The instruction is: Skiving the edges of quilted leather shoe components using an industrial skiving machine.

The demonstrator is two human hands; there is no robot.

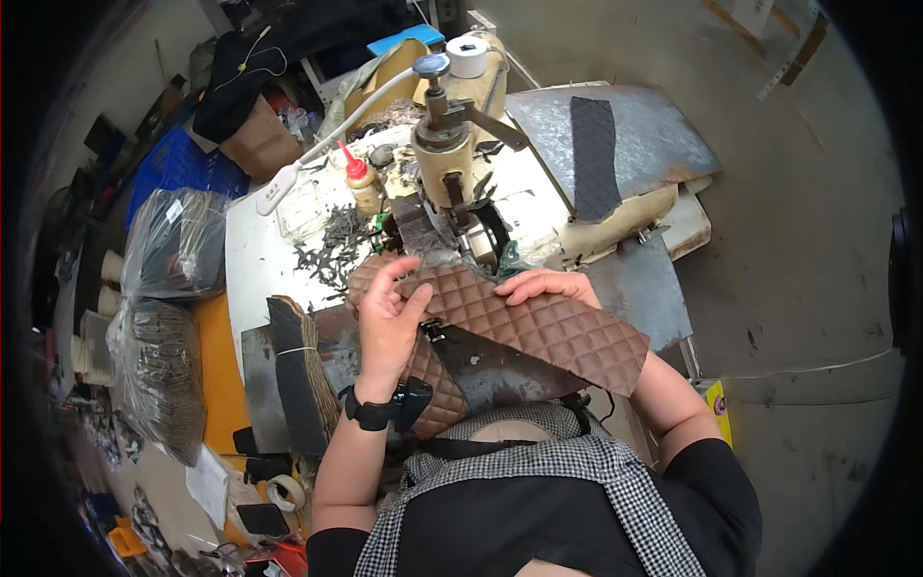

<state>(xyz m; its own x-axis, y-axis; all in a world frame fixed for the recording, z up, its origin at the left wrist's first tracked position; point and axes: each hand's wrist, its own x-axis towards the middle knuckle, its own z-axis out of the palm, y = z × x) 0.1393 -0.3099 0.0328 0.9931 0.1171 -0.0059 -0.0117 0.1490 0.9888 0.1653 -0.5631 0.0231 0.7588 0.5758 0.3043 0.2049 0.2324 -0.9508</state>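
Note:
A long brown quilted leather-like piece (pixel 548 322) slants across the front of a cream machine (pixel 447 154) with a metal head. My right hand (pixel 553 286) is closed over its far edge, fingers on the quilted face; the thumb is hidden, and the piece covers part of my right forearm. My left hand (pixel 386 322) is at the left end of the piece, thumb and forefinger apart, the other fingers partly hidden. Below my left hand, more brown quilted material (pixel 433 389) hangs at the metal plate's front edge. A small black clamp-like part (pixel 433 330) shows between them.
Black scraps (pixel 336 240) litter the white table left of the machine, near a red-tipped bottle (pixel 361 180). A tied stack of dark pieces (pixel 306 365) stands at the left. A black quilted strip (pixel 594 159) lies on the right metal plate. Plastic-wrapped bundles (pixel 159 370) sit farther left.

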